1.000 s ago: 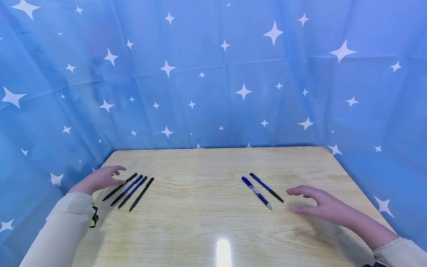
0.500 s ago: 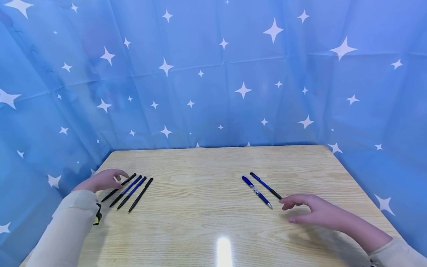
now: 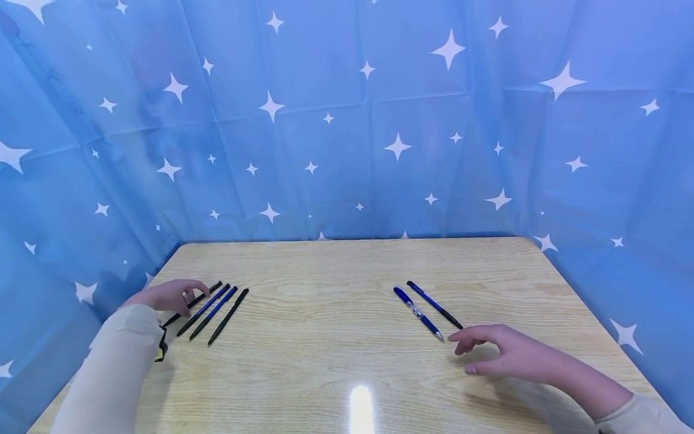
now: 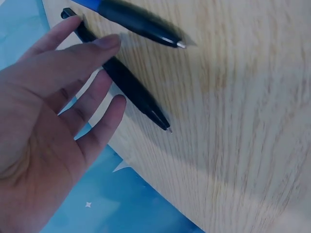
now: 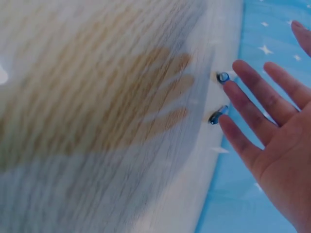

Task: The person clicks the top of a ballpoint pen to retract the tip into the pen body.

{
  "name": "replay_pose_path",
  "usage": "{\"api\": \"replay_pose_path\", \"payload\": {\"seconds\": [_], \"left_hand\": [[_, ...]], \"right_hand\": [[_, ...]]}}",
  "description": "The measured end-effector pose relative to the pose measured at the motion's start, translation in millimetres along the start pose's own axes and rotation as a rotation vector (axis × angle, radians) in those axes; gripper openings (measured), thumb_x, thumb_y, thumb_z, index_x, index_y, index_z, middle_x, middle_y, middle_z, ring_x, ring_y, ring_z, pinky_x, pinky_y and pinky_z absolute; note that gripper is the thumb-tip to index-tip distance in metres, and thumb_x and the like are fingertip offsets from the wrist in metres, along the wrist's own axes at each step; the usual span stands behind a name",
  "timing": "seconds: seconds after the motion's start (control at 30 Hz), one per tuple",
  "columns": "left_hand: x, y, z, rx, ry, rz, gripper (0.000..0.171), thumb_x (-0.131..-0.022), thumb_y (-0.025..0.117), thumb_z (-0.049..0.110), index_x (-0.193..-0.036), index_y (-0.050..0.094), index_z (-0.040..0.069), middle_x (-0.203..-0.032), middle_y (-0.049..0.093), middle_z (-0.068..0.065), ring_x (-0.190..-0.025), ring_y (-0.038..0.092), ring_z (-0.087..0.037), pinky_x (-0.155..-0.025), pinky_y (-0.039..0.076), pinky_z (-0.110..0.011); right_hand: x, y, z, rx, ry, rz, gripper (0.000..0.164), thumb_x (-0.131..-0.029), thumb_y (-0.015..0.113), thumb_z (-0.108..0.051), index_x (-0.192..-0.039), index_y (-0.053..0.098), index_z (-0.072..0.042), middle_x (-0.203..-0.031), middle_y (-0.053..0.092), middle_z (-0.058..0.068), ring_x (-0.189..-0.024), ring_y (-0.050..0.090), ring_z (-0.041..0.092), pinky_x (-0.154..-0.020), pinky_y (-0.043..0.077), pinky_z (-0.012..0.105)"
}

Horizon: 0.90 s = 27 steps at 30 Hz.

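In the head view my left hand (image 3: 168, 295) hovers over the leftmost black pen (image 3: 215, 286), at the table's left side. The left wrist view has my thumb and fingers loosely spread over that black pen (image 4: 136, 92); whether a fingertip touches it I cannot tell. To its right lie two blue pens with black grips (image 3: 205, 308) and another black pen (image 3: 229, 316). My right hand (image 3: 509, 352) is held above the table with relaxed fingers and holds nothing. Just beyond its fingertips lie a blue pen with a patterned middle (image 3: 417, 311) and a blue-and-black pen (image 3: 434, 304).
Both groups lie on a light wood table (image 3: 320, 337), a wide stretch apart. A blue curtain with white stars (image 3: 336, 138) hangs behind the table and along both sides. A bright light reflection shows at the front of the tabletop.
My left hand has come slightly right and down over the leftmost black pen. My right hand has shifted left and towards the front of the table. The pens lie as before.
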State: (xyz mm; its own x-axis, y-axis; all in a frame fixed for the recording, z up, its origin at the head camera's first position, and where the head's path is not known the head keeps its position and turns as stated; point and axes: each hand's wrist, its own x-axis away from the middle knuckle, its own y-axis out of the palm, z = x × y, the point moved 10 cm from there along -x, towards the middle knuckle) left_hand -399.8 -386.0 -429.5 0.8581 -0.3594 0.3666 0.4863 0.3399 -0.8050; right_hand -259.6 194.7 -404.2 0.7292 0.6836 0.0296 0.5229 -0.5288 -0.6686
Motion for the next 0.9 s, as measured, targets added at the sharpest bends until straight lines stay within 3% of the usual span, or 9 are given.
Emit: {"api": "replay_pose_path", "payload": {"seconds": [0.17,0.43,0.73,0.9], "left_hand": [[-1.4,2.7,-3.5,0.029,0.005,-0.01,0.056,-0.073,0.072,-0.016,-0.122,0.058,0.006,-0.105,0.052,-0.015,-0.094,0.049,-0.031,-0.064,0.049,-0.034],[1.1,0.5,1.7,0.08,0.049,-0.009,0.054,-0.071,0.067,-0.022,-0.12,0.059,0.002,-0.099,0.047,-0.014,-0.067,0.044,-0.019,-0.057,0.043,-0.03],[0.1,-4.4,1.7,0.005,0.033,-0.012,0.05,-0.072,0.069,-0.02,-0.116,0.064,0.005,-0.098,0.051,-0.011,-0.071,0.047,-0.02,-0.056,0.044,-0.03],[1.5,-5.7,-2.8,-0.015,-0.021,-0.01,0.051,-0.073,0.068,-0.02,-0.117,0.066,0.007,-0.098,0.055,-0.01,-0.078,0.053,-0.022,-0.061,0.047,-0.032]], "right_hand": [[-1.6,3.2,2.5,-0.011,0.017,-0.02,0.045,-0.094,0.067,-0.025,-0.133,0.056,-0.005,-0.114,0.066,-0.001,-0.107,0.058,0.011,-0.087,0.049,0.031],[-7.4,3.4,3.8,0.009,-0.006,-0.033,0.048,-0.089,0.073,-0.025,-0.131,0.058,-0.007,-0.113,0.066,-0.004,-0.105,0.06,0.012,-0.087,0.049,0.031],[-13.5,5.1,3.1,-0.002,0.005,-0.056,0.051,-0.088,0.074,-0.027,-0.132,0.058,-0.006,-0.113,0.066,-0.003,-0.106,0.06,0.013,-0.088,0.049,0.032],[-19.4,0.9,-0.1,0.021,0.016,-0.059,0.051,-0.088,0.074,-0.028,-0.132,0.058,-0.008,-0.113,0.066,-0.004,-0.106,0.06,0.015,-0.089,0.049,0.039]]}}
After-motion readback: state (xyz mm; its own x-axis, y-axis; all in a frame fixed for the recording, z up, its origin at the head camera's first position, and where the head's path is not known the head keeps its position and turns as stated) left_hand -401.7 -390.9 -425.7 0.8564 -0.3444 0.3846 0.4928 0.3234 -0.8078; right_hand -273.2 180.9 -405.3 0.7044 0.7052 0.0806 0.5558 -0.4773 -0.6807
